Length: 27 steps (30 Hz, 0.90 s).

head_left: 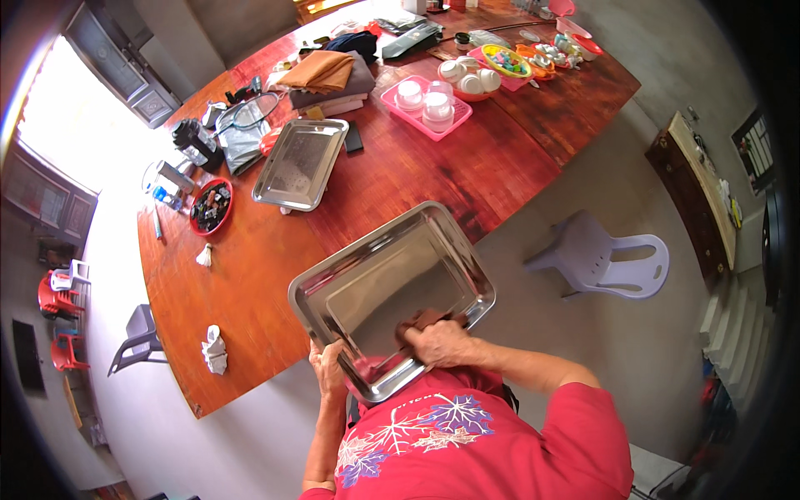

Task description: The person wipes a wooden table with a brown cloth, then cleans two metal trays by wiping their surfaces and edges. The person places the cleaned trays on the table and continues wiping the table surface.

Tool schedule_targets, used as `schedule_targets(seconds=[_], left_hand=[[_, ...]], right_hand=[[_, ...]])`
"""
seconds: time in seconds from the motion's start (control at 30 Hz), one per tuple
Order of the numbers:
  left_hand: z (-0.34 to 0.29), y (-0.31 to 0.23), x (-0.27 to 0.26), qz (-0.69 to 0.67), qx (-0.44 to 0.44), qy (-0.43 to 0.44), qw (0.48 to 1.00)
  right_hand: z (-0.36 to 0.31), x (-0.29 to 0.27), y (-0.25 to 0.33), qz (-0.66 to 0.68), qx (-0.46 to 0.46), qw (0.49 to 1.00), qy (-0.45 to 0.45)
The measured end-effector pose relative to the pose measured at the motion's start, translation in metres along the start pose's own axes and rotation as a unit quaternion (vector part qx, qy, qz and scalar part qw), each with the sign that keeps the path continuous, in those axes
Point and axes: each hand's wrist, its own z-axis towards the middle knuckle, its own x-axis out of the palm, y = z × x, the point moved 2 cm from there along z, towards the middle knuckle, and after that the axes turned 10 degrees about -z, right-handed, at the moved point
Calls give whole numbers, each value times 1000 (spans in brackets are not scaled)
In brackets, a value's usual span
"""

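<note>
A shiny rectangular metal tray (379,287) is held in front of my body, tilted, its far part over the edge of the wooden table. My left hand (329,367) grips the tray's left near rim, with the thumb over the edge. In my right hand (442,342) is a bunched dark brown cloth (421,324), pressed against the tray's inside near its right near corner. The fingers of my right hand are partly hidden by the cloth. A second metal tray (302,162) lies on the table beyond, close to a folded pile of cloths.
On the wooden table (242,308) are a red bowl of small dark items (212,207), a crumpled white tissue (214,350), a shuttlecock (204,255), a racket (250,112) and a pink basket with clear containers (427,108). A lilac plastic chair (600,256) stands on the right.
</note>
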Motion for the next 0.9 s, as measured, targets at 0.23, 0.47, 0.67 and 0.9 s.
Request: schedule_targets(seconds=[0.23,0.47,0.67,0.9], left_hand=[[8,5,-13,1,19,22,1000],[6,-5,-14,-6,-12,48,999],[8,-5,-16,-54,20,45,997],[11,-4,-27,-46,48,5,998]], right_hand=[[56,12,78,194,-150,953,-178],[139,-31,61,-26,56,948,-312],[146,-17,88,57,13,961,-269],[85,18,99,146,-118,974,-127]])
